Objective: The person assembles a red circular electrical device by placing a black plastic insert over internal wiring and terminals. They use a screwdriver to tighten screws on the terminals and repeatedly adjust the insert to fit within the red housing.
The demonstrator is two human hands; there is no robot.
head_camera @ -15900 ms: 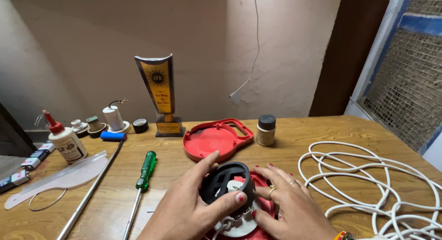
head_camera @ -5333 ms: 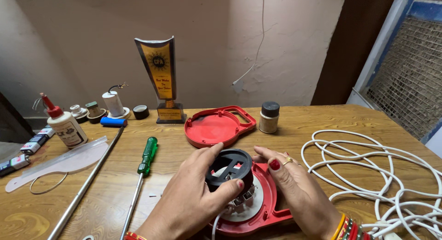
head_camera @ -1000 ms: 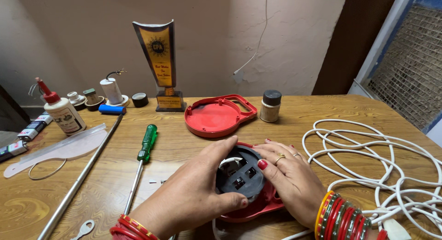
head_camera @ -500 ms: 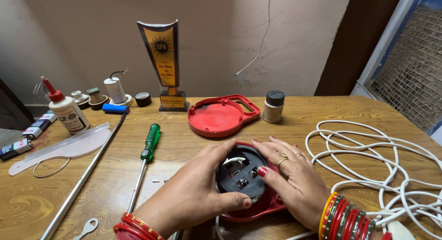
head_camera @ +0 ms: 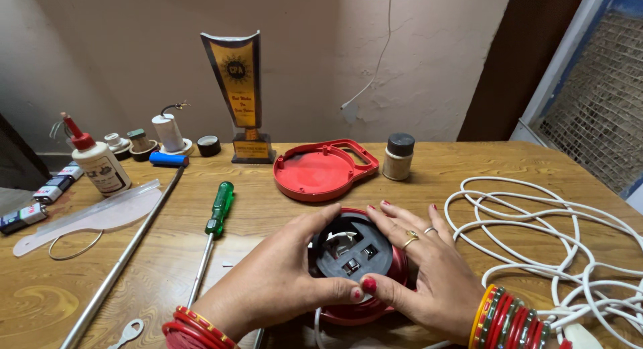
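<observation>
Both my hands wrap around a round black socket block (head_camera: 351, 250) that sits in a red reel housing (head_camera: 362, 309) at the table's near edge. My left hand (head_camera: 278, 278) cups its left side, thumb along the front. My right hand (head_camera: 425, 268) holds the right side, thumb meeting the left thumb. A white wire shows inside the black block. The matching red cover with a handle (head_camera: 323, 169) lies flat farther back, apart from my hands.
A loose white cable (head_camera: 536, 235) sprawls at the right. A green-handled screwdriver (head_camera: 216, 215) and a long metal rod (head_camera: 127, 255) lie to the left. Along the back stand a glue bottle (head_camera: 97, 163), a trophy (head_camera: 241, 98) and a small jar (head_camera: 399, 156).
The black block has been turned so its socket face points up and now sits down in the red housing. My hands stay closed around it; the view has shifted slightly.
</observation>
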